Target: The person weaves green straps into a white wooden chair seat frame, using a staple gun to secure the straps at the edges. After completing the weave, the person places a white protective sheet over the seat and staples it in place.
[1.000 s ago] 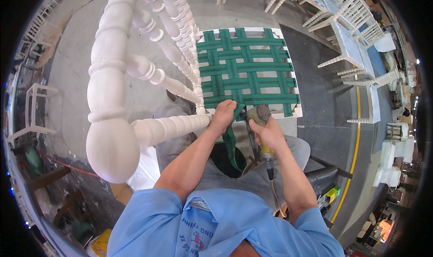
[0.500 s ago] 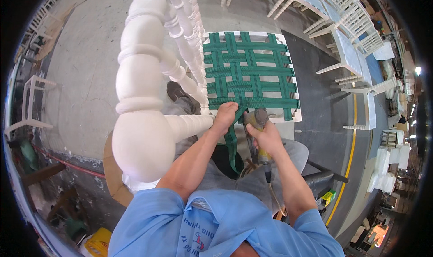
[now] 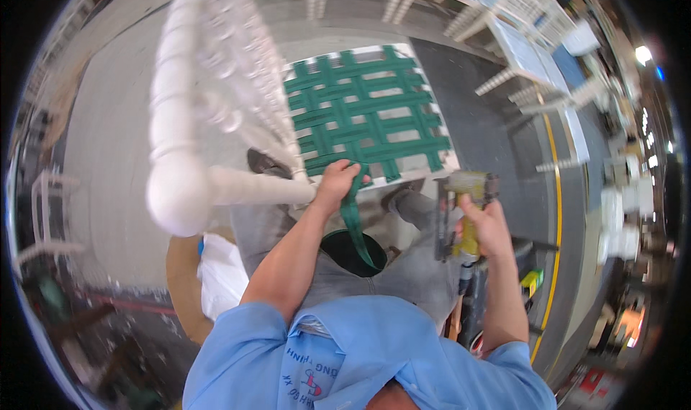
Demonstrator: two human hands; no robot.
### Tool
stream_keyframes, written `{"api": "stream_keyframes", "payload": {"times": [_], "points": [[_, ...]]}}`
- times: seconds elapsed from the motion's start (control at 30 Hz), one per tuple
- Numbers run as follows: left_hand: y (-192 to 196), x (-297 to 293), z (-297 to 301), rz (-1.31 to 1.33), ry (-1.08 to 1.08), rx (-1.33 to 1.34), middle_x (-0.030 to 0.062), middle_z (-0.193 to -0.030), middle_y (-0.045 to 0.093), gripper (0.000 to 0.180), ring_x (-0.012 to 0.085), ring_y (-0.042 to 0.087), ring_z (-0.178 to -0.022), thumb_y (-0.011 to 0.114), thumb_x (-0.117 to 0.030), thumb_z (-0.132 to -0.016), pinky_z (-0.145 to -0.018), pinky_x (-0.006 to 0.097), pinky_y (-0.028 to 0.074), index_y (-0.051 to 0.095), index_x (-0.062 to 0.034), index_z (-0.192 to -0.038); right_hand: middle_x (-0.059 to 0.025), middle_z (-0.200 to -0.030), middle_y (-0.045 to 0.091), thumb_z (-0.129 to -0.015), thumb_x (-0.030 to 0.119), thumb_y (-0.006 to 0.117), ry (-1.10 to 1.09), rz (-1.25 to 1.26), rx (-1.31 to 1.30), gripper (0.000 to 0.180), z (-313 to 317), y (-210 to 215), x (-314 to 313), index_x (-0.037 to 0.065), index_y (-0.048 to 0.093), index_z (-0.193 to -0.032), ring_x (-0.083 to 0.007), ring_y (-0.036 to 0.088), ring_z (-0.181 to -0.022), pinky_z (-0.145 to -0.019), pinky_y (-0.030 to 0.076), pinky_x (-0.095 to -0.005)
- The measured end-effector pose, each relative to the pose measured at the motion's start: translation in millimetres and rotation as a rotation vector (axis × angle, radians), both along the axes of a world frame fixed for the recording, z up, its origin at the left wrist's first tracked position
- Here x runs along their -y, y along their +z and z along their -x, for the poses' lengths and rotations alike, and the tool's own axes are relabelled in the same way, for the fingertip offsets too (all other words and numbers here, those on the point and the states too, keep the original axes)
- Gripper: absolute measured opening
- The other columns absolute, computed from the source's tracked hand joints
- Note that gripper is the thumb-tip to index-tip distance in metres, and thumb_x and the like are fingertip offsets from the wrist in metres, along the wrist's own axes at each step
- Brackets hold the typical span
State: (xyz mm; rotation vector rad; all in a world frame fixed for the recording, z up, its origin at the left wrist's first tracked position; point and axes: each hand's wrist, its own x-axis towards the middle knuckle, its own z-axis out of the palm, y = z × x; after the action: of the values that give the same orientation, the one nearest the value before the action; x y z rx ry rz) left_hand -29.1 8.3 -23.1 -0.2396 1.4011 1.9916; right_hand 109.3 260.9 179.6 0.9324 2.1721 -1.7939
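Note:
My left hand [image 3: 337, 185] is closed on a green webbing strap [image 3: 350, 215] at the near edge of a chair seat. The strap's loose length hangs down toward a dark round opening [image 3: 335, 247] between my legs. Green bands are woven crosswise into the seat webbing [image 3: 345, 112], with gaps showing between them. The white chair frame [image 3: 175, 194] has beaded, turned posts and stands to the left, its back rising close to me. Off to the seat's right, my right hand [image 3: 491, 230] grips a yellow and black air stapler [image 3: 469, 183], held apart from the chair and slightly blurred.
White chairs with pale blue seats [image 3: 529, 53] line the far right. A bare white frame [image 3: 49, 212] stands at the left. Beside my left leg is a brown cardboard piece [image 3: 183, 287] with white material [image 3: 222, 273]. A yellow line [image 3: 559, 215] runs along the floor at right.
The air stapler has moved right, away from the seat edge, with my right hand. My left hand still holds the strap. In the view, the chair has shifted left and looks turned.

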Motion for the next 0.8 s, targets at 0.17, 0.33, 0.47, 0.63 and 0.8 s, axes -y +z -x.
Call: {"api": "stream_keyframes", "payload": {"times": [0.17,0.33,0.47,0.63,0.8], "points": [[-17,8,-23,0.192,-0.183,-0.297,0.0069,-0.103,0.074,0.029,0.016,0.068,-0.092,0.059,-0.02,-0.102,-0.08,0.033,0.055,0.064,-0.0008,-0.124,-0.0045,-0.089,0.064,-0.095,0.034,0.076,-0.299,-0.172,-0.021,0.042,-102,34,-104,0.002,0.06,-0.117,-0.014,0.061,-0.061,-0.052,0.051,-0.0323],[-12,0,-62,0.135,-0.282,0.148,0.0123,-0.111,0.071,0.036,0.0218,0.069,-0.097,0.064,-0.036,-0.103,-0.071,0.044,0.057,0.058,-0.0064,-0.123,-0.0058,-0.091,0.063,-0.095,0.039,0.076,-0.675,-0.13,0.184,0.041,-219,4,-182,0.004,0.062,-0.112,-0.0157,0.062,-0.067,-0.053,0.051,-0.0332],[-23,-11,-69,-0.023,-0.093,0.361,0.0106,-0.119,0.068,0.048,0.022,0.071,-0.098,0.065,-0.053,-0.099,-0.07,0.044,0.053,0.056,-0.0123,-0.122,-0.0049,-0.094,0.065,-0.095,0.047,0.074,-0.647,0.257,0.059,0.046,-277,-46,-214,0.006,0.064,-0.112,-0.0165,0.062,-0.066,-0.056,0.055,-0.0338],[-21,-26,-61,-0.11,0.105,0.552,0.0062,-0.124,0.066,0.049,0.0164,0.066,-0.091,0.069,-0.062,-0.092,-0.068,0.038,0.048,0.058,-0.0195,-0.115,-0.0057,-0.091,0.064,-0.097,0.05,0.069,-0.683,0.398,0.084,0.047,-294,-103,-233,0.007,0.063,-0.114,-0.0171,0.062,-0.072,-0.063,0.055,-0.0348],[-20,-54,-63,-0.09,0.396,0.508,-0.0044,-0.091,0.063,0.04,0.0157,0.05,-0.064,0.08,-0.055,-0.085,-0.065,0.033,0.046,0.064,-0.0205,-0.094,-0.0056,-0.084,0.063,-0.096,0.047,0.072,-0.601,-0.072,0.293,0.046,-309,-109,-241,0.002,0.068,-0.104,-0.0162,0.06,-0.069,-0.059,0.051,-0.0324]]}}
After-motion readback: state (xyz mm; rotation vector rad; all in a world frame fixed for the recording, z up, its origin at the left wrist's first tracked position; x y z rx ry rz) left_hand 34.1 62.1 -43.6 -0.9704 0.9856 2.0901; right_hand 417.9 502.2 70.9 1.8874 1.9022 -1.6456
